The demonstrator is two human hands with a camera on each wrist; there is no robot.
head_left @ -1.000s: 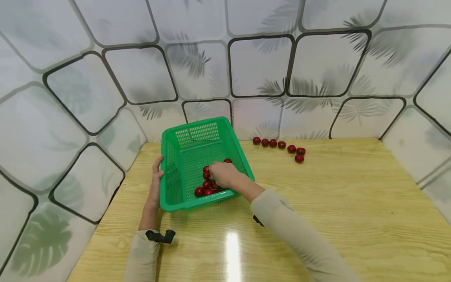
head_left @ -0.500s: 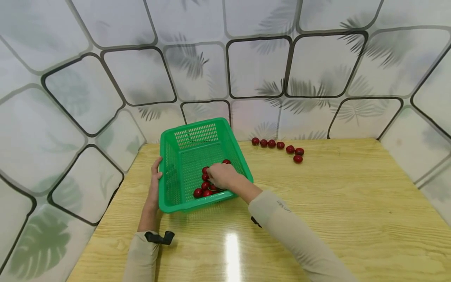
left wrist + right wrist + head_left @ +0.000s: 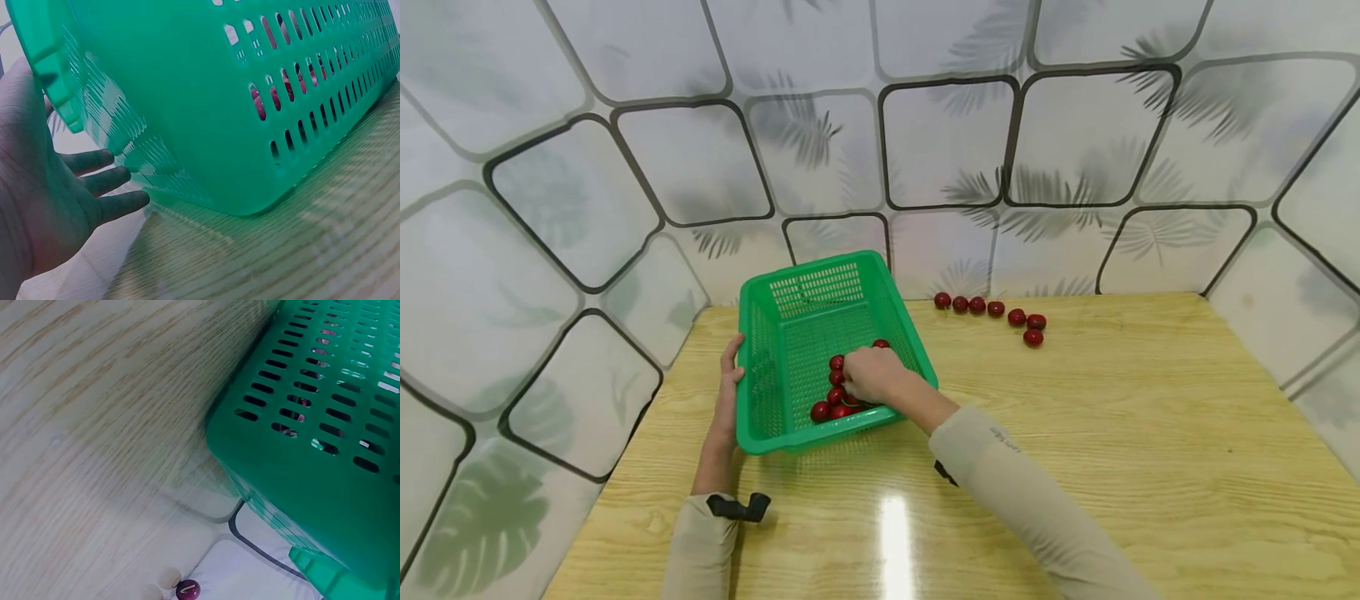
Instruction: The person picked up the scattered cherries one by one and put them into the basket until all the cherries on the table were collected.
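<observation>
The green basket point(image 3: 808, 342) sits at the left of the table point(image 3: 1112, 450), near the far left corner. The left hand point(image 3: 727, 400) is against its left side, lower fingers straight and loose rather than clenched. The right hand point(image 3: 874, 373) is curled among the cherries point(image 3: 821, 411) in the basket's near right corner; its fingertips are hidden, so whether it grasps one I cannot tell.

The right wrist passes over the rim — a low lift could catch it and slide the basket, as the left hand seems to give only light support. Cherries are round and smooth, so a weak pinch could drop one and let it roll.

A row of cherries point(image 3: 977, 305) runs along the table's far edge, by the patterned wall point(image 3: 955, 142); a brush from the hand could scatter it. The widest room for moving lies toward the table's right edge.
</observation>
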